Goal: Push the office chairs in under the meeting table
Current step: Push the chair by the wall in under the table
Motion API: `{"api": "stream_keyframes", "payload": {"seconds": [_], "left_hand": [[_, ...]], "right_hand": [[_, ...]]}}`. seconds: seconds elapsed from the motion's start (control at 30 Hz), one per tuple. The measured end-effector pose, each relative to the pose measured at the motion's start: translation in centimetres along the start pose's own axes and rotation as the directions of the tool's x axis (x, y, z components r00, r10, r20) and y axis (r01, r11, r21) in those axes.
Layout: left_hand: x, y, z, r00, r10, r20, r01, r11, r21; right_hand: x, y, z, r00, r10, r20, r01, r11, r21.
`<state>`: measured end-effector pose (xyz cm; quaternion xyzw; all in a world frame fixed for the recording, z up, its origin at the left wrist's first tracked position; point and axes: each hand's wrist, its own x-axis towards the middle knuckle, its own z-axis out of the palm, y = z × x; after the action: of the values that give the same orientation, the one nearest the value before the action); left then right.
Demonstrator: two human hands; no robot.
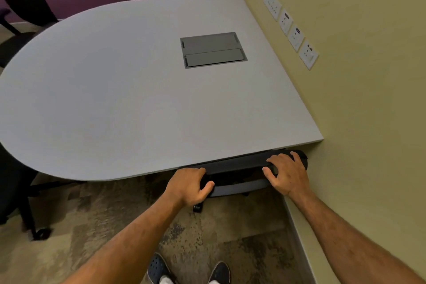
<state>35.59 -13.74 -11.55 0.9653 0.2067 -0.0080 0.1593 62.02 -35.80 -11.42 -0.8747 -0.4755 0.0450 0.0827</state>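
Head view: both hands' grip closed on chair back (239, 165); seat hidden under table (129, 99).

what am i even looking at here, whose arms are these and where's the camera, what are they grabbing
There is no machine here. A person wears a wide-angle camera on the head, so you look down along their own bare arms. The left hand and right hand both grip the top of a dark chair back. That chair sits almost wholly under the grey table, close to the wall. The tabletop is bare, with only a closed hatch set into it. Other chairs stand around the table, and wall sockets are on the right.
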Motion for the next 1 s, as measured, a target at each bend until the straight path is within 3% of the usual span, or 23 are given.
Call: {"api": "stream_keyframes", "payload": {"seconds": [0.27, 0.4, 0.5, 0.63, 0.83, 1.0], "left_hand": [[-0.8, 0.4, -2.0, 0.997, -0.067, 0.048, 0.069, 0.996, -0.052], [-3.7, -2.9, -4.8, 0.977, -0.201, -0.066, 0.195, 0.977, -0.083], [-9.2, -7.2, -8.4, 0.917, -0.350, -0.191, 0.339, 0.937, -0.089], [-16.3, -12.6, -13.5, 0.829, -0.438, -0.348, 0.438, 0.895, -0.083], [-30.6, -23.9, -25.0, 0.652, -0.435, -0.622, 0.574, 0.818, 0.030], [-39.5, -30.6, -32.6, 0.521, -0.445, -0.728, 0.653, 0.757, 0.005]], "right_hand": [[0.8, -0.8, -1.2, 0.990, -0.029, 0.140, 0.030, 1.000, -0.002], [1.9, -7.5, -2.5, 0.987, -0.130, 0.099, 0.115, 0.983, 0.142], [3.3, -17.7, -4.1, 0.964, -0.268, 0.005, 0.256, 0.927, 0.273], [5.3, -30.1, -6.0, 0.911, -0.388, -0.141, 0.413, 0.843, 0.345], [6.7, -52.4, -8.2, 0.767, -0.565, -0.303, 0.641, 0.686, 0.344], [7.7, -67.0, -9.4, 0.645, -0.630, -0.432, 0.762, 0.571, 0.304]]}}
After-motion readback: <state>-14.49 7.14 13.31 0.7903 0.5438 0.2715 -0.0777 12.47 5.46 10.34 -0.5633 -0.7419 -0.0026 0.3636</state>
